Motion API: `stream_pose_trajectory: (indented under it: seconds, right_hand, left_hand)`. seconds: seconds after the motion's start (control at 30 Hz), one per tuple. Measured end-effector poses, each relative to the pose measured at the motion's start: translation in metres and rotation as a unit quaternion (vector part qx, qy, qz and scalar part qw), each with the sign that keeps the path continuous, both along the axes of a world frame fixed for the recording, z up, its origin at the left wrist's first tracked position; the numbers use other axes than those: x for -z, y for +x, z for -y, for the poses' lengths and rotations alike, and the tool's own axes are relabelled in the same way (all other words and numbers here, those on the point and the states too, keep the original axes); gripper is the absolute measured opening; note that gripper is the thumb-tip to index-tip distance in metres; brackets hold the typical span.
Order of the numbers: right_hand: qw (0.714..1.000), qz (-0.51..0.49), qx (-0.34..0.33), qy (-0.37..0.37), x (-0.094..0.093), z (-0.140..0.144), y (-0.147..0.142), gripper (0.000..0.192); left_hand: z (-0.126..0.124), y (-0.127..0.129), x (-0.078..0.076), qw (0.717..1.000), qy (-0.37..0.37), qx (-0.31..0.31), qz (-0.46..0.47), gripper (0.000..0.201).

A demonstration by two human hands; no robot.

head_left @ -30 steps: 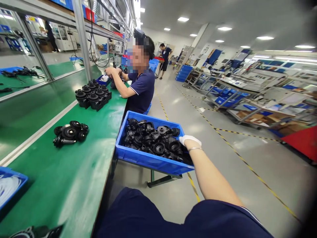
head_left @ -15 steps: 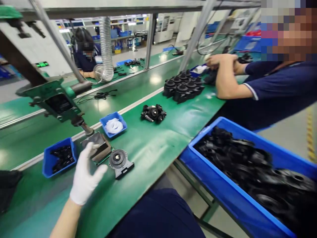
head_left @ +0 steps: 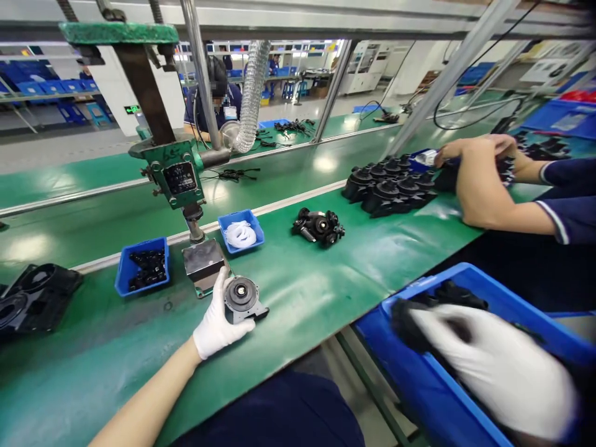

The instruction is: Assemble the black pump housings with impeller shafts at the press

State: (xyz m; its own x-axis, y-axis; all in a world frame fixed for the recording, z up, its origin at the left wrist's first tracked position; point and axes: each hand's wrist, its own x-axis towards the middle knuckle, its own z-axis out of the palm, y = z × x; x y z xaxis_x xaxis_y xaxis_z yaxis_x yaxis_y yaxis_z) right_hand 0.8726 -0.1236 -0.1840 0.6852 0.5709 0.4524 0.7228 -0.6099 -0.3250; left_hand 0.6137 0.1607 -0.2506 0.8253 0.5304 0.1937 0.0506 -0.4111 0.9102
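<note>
My left hand [head_left: 218,323], in a white glove, curls round the left side of a black round housing [head_left: 242,294] with a flat bracket foot. Its thumb lies along the bottom of that part, its fingers at the upper left. The housing is at the green worktop, beside the metal block [head_left: 203,262] under a green press [head_left: 176,177]. My right hand [head_left: 498,366], gloved in white and smeared by motion, grips a black plastic part [head_left: 410,324] over the blue bin [head_left: 465,273]. That part's exact kind is blurred.
Blue trays hold small black parts [head_left: 148,268] and white rings [head_left: 241,234]. A black assembly [head_left: 319,227] and rows of black housings [head_left: 388,186] stand farther along. A co-worker's arms [head_left: 484,180] are at the right; a dark casing [head_left: 40,298] lies left.
My left hand has moved from beside the press block onto the round housing and closed round it. My right hand has come into view over the bin with a black part. The view has turned left.
</note>
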Motion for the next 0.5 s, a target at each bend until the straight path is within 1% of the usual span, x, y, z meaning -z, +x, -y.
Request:
stream_pose_trajectory:
  seconds: [0.03,0.1,0.13,0.17,0.23,0.3,0.33,0.37,0.43,0.47,0.5]
  right_hand:
    - [0.998,-0.002,-0.066,-0.020,0.002,-0.020,-0.005,0.037]
    - [0.976,0.005,-0.208,-0.072,0.014,-0.066,-0.021,0.030]
    - [0.960,0.019,-0.262,-0.097,0.022,-0.090,-0.030,0.029]
    - [0.951,0.027,-0.289,-0.105,0.031,-0.111,-0.038,0.027]
    - [0.945,0.026,-0.313,-0.095,0.048,-0.142,-0.049,0.020]
    - [0.951,0.024,-0.306,-0.048,0.060,-0.158,-0.051,0.017]
    - [0.955,0.024,-0.295,-0.018,0.065,-0.162,-0.050,0.018]
    - [0.959,0.023,-0.281,0.011,0.069,-0.164,-0.047,0.020]
    - [0.964,0.001,-0.260,0.052,0.076,-0.165,-0.040,0.024]
    - [0.964,-0.021,-0.258,0.059,0.080,-0.165,-0.037,0.025]
    - [0.962,-0.047,-0.263,0.059,0.083,-0.165,-0.034,0.025]
  left_hand:
    - [0.002,-0.002,-0.001,1.000,0.003,-0.006,-0.006,0.112]
    - [0.004,-0.009,-0.003,0.999,0.025,-0.015,-0.013,0.114]
    - [0.003,-0.013,-0.005,0.998,0.051,-0.025,-0.018,0.112]
    - [0.000,-0.016,-0.008,0.995,0.090,-0.044,-0.024,0.108]
    - [-0.013,-0.022,-0.019,0.974,0.192,-0.115,-0.036,0.092]
    - [-0.033,-0.023,-0.034,0.937,0.296,-0.176,-0.067,0.078]
    - [-0.045,-0.021,-0.042,0.918,0.337,-0.186,-0.097,0.075]
    - [-0.057,-0.018,-0.051,0.900,0.370,-0.183,-0.139,0.072]
    - [-0.079,-0.008,-0.066,0.865,0.411,-0.163,-0.239,0.068]
    - [-0.088,-0.003,-0.072,0.849,0.420,-0.152,-0.282,0.068]
    - [-0.096,0.002,-0.076,0.840,0.420,-0.139,-0.314,0.070]
